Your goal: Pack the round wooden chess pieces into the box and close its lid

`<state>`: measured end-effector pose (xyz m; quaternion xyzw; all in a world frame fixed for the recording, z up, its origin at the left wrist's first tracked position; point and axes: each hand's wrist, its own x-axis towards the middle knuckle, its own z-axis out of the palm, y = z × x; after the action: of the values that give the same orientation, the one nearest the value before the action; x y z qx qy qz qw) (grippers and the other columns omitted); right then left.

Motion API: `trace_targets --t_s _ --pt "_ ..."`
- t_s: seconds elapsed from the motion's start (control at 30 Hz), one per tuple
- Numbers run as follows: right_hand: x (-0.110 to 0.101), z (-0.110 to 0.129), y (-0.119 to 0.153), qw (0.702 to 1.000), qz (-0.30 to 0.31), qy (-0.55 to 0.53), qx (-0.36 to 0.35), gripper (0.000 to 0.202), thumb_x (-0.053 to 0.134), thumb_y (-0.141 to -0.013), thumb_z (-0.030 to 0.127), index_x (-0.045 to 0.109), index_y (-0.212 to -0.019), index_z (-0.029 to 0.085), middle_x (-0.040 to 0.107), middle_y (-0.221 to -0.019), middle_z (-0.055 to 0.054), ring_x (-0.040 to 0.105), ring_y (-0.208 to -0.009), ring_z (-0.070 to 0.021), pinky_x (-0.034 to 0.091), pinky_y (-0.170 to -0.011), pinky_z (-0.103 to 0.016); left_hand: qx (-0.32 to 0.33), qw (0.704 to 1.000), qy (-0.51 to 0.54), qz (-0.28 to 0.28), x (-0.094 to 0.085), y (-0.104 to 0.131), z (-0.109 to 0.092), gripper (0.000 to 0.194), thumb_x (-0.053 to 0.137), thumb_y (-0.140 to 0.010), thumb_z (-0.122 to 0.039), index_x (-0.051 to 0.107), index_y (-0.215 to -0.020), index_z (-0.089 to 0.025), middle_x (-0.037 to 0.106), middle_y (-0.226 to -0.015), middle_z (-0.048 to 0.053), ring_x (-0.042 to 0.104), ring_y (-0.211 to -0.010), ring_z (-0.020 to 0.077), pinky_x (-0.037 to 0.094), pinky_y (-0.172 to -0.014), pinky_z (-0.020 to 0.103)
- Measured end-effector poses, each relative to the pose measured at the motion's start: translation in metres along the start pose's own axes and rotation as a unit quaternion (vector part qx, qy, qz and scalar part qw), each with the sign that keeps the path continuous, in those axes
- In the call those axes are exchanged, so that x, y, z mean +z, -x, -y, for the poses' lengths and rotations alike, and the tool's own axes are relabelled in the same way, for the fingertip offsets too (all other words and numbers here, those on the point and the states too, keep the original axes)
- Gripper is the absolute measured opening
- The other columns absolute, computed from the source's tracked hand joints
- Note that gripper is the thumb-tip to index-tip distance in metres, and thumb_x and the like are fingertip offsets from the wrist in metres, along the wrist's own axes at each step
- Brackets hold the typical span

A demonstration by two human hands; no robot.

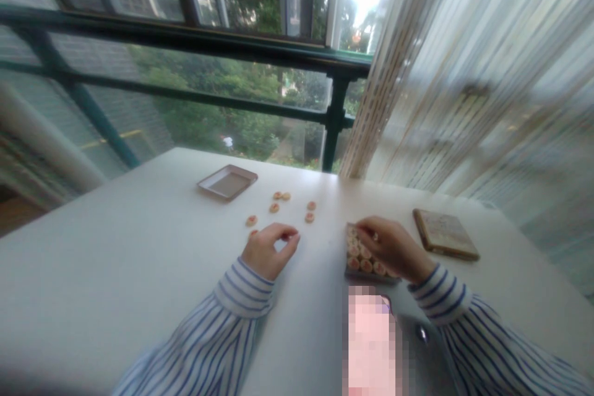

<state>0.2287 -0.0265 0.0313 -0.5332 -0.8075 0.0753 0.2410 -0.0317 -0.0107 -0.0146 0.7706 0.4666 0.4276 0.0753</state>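
Note:
My left hand [269, 252] hovers over the white table, its thumb and forefinger curled into a pinch with the tips close together. Whether something small sits between those tips I cannot make out. Just beyond it lie several round wooden game pieces with red marks, among them one piece [251, 221] to its left and another piece [309, 218] further right. My right hand [394, 246] is over an open box [371, 276] filled with rows of similar round pieces [366, 266]. Its fingers are pinched together above the box's far part, and what they grip is hidden.
A shallow empty tray or lid [227, 182] lies at the table's [116, 260] back left. To the right is a flat brown box [445, 234]. A dark device-like object [420, 334] and a pixelated patch are near the front. Railing [185, 43] and curtain [464, 74] stand behind.

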Motion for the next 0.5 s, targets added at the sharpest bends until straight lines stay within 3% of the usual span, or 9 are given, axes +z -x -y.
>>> trace_targets --t_s 0.2,0.5 --pt "0.016 0.025 -0.024 0.994 0.064 0.074 -0.043 0.02 0.044 -0.082 0.022 0.064 -0.083 0.018 0.065 -0.078 -0.004 0.057 -0.072 -0.0145 0.038 -0.066 -0.024 -0.002 0.997 -0.063 -0.04 -0.017 0.006 0.026 0.017 0.055 -0.075 -0.031 0.063 -0.081 -0.016 0.067 -0.073 0.003 0.063 -0.063 0.0145 0.052 -0.067 0.029" --pt "0.04 0.049 -0.048 0.982 0.145 0.105 -0.062 0.026 0.041 -0.084 0.024 0.062 -0.099 0.019 0.066 -0.092 -0.005 0.059 -0.08 -0.015 0.039 -0.071 -0.024 -0.021 0.988 -0.136 -0.07 -0.024 0.02 0.072 0.025 0.054 -0.075 -0.03 0.061 -0.094 -0.016 0.067 -0.1 0.01 0.062 -0.093 0.0215 0.049 -0.085 0.036"
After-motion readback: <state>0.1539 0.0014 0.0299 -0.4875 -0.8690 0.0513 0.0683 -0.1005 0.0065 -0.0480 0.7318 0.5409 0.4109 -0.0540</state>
